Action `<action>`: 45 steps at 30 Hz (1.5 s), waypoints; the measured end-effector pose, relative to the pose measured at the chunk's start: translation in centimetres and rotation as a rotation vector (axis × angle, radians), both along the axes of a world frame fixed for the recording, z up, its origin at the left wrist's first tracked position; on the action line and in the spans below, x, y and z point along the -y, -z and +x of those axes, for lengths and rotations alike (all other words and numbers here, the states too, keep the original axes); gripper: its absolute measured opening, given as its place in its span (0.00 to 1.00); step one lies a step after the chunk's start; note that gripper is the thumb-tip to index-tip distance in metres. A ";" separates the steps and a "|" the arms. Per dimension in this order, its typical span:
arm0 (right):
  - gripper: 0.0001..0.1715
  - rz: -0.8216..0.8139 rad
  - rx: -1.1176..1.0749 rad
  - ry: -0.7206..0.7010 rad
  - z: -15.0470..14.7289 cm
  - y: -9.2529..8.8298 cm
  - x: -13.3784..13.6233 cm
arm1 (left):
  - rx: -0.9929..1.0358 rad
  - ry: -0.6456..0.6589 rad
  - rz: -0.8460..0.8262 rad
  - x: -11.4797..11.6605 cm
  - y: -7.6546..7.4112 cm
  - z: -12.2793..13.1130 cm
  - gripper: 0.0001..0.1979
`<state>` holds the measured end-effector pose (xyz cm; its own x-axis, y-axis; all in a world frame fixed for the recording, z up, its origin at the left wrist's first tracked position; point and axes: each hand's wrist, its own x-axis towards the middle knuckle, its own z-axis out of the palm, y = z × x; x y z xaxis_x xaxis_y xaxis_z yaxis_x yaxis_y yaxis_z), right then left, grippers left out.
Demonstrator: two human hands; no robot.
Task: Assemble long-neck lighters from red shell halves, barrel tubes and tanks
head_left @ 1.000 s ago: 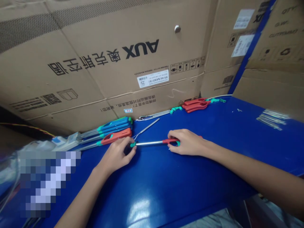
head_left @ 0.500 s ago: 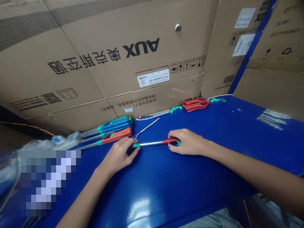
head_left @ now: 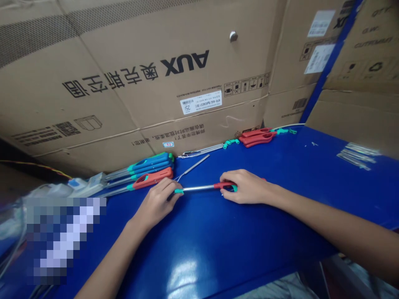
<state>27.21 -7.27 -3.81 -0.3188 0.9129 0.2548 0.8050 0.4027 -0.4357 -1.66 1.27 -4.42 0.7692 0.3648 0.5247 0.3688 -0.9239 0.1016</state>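
Observation:
My right hand (head_left: 247, 187) is closed around the red handle of a long-nosed lighter (head_left: 199, 188) with a green trigger. The lighter's silver tube points left, lying low over the table. My left hand (head_left: 160, 197) is closed, pinching a small green sleeve (head_left: 178, 191) at the tube's left end. How far the sleeve sits on the tube is hidden by my fingers. Just behind the left hand lies an orange-red lighter (head_left: 152, 178), with several blue lighters (head_left: 152, 163) stacked beyond it. A loose metal tube with white wire (head_left: 196, 164) rests behind the held lighter.
Along a big cardboard box (head_left: 140, 83) at the back lie more thin tubes (head_left: 207, 150), green sleeves (head_left: 230, 144) and red lighter handles (head_left: 257, 138). Thin clear-bagged parts (head_left: 358, 157) lie at right on the blue table (head_left: 218, 241). A power strip (head_left: 93, 182) stands at left.
My left fingers have drawn a little closer together around the green sleeve. The right hand and the lighter have barely moved.

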 end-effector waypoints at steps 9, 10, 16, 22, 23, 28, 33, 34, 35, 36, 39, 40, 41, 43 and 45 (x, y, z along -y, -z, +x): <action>0.06 -0.004 -0.006 -0.016 -0.1 -0.2 0.2 | 0.066 -0.031 0.044 0.2 -0.2 0.2 0.03; 0.06 0.000 -0.006 -0.016 -0.1 -0.1 0.2 | 0.063 -0.026 0.043 0.2 -0.1 0.2 0.04; 0.05 0.054 0.008 -0.014 0.2 0.2 -0.1 | -0.023 -0.040 0.039 0.2 0.1 0.0 0.09; 0.06 0.029 0.012 -0.015 0.1 0.1 0.0 | -0.013 -0.034 0.048 0.2 0.6 0.1 0.07; 0.06 0.021 0.013 -0.011 0.1 0.0 0.1 | -0.016 -0.028 0.041 0.1 0.7 0.1 0.06; 0.06 -0.011 0.009 0.006 0.0 -0.3 0.2 | 0.027 0.022 0.014 0.3 0.6 0.5 0.03; 0.07 -0.063 -0.002 0.006 0.0 -0.6 0.3 | 0.087 0.050 -0.002 0.9 0.1 0.9 0.03; 0.07 -0.072 -0.002 0.005 0.0 -0.6 0.3 | 0.098 0.052 -0.007 1.0 0.1 1.0 0.03; 0.07 -0.082 -0.002 0.003 0.0 -0.6 0.3 | 0.108 0.053 -0.013 1.0 0.1 1.0 0.04; 0.08 -0.091 -0.002 0.000 0.0 -0.6 0.3 | 0.115 0.058 -0.021 1.1 0.1 1.0 0.04; 0.09 -0.098 0.003 -0.008 0.2 -0.7 0.2 | 0.119 0.069 -0.043 1.1 0.2 1.0 0.03; 0.09 -0.090 0.004 -0.009 0.2 -0.7 0.2 | 0.120 0.066 -0.044 1.1 0.2 1.0 0.02; 0.10 -0.081 0.005 -0.011 0.2 -0.7 0.2 | 0.122 0.059 -0.040 1.1 0.2 1.0 0.02; 0.10 -0.060 0.006 -0.012 0.3 -0.6 0.2 | 0.122 0.041 -0.026 1.0 0.3 1.0 0.04; 0.09 -0.039 0.012 -0.015 0.4 -0.5 0.1 | 0.111 0.028 -0.023 1.1 0.3 1.0 0.05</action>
<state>27.57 -7.41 -3.36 -0.3352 0.9173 0.2152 0.8043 0.3975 -0.4417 -0.71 0.16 -4.76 0.7168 0.3571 0.5989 0.3281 -0.9306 0.1621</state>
